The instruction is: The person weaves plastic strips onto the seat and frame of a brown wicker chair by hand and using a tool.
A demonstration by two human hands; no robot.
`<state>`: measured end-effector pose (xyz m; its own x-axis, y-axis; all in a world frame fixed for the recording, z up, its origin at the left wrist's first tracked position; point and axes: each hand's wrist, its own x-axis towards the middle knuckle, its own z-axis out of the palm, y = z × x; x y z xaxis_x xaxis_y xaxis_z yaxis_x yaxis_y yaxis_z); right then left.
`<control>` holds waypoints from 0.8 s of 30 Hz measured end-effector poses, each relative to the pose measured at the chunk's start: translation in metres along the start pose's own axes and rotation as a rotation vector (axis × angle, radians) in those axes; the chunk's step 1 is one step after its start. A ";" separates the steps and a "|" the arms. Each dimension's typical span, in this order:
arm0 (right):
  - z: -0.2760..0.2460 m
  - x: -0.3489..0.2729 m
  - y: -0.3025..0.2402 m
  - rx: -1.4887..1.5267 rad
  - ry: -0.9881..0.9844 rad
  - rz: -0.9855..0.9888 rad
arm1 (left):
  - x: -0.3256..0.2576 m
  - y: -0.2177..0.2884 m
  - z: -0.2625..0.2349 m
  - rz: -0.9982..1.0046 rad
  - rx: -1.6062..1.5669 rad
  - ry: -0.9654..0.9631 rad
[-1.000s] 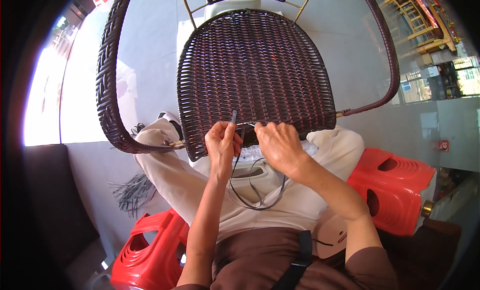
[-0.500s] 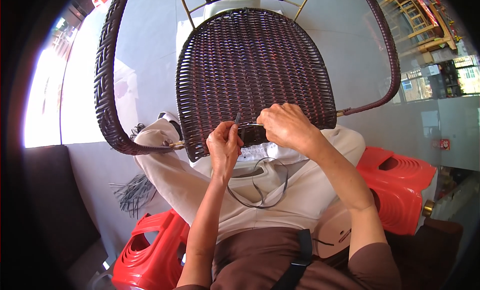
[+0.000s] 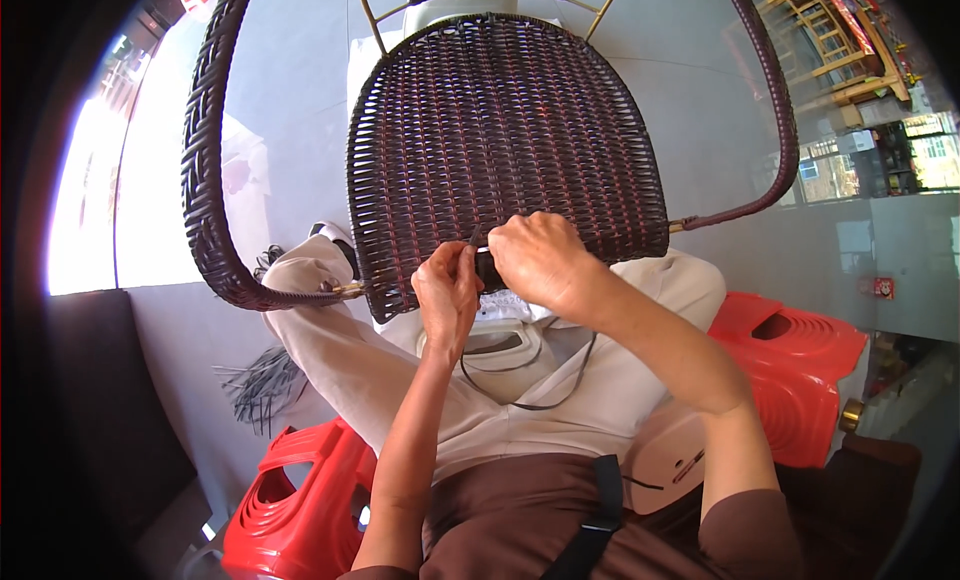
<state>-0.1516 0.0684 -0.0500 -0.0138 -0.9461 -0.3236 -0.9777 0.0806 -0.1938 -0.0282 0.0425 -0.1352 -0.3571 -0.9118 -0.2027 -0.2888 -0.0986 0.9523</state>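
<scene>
A dark brown woven chair seat is in front of me, its near edge over my lap. At that edge, my left hand pinches a dark flat weaving strip between thumb and fingers. Close beside it, my right hand is closed around a thin, shiny metal tool; only a short bit shows between the hands, so its kind is unclear. A long loop of the dark strip hangs below the hands over my lap.
Woven armrests curve up on the left and right. Red plastic stools stand at the lower left and right. A bundle of grey strips lies on the floor to the left. Wooden frames stand far right.
My right hand has moved left, close to my left hand, covering more of the metal tool. The hanging strip loop has shifted and spread. My left hand stays nearly in place.
</scene>
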 end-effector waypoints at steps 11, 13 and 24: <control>0.066 -0.042 -0.015 0.231 0.389 0.261 | 0.000 0.017 -0.003 0.014 0.079 0.027; 0.072 -0.043 -0.020 0.263 0.443 0.290 | 0.005 0.011 -0.004 0.110 0.099 0.065; 0.099 -0.047 -0.021 0.421 0.698 0.309 | 0.033 0.024 -0.017 0.405 0.469 -0.225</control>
<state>-0.1092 0.1421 -0.1227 -0.5254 -0.8277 0.1971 -0.7524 0.3438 -0.5619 -0.0320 0.0039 -0.1153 -0.6813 -0.7296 0.0593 -0.4309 0.4652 0.7732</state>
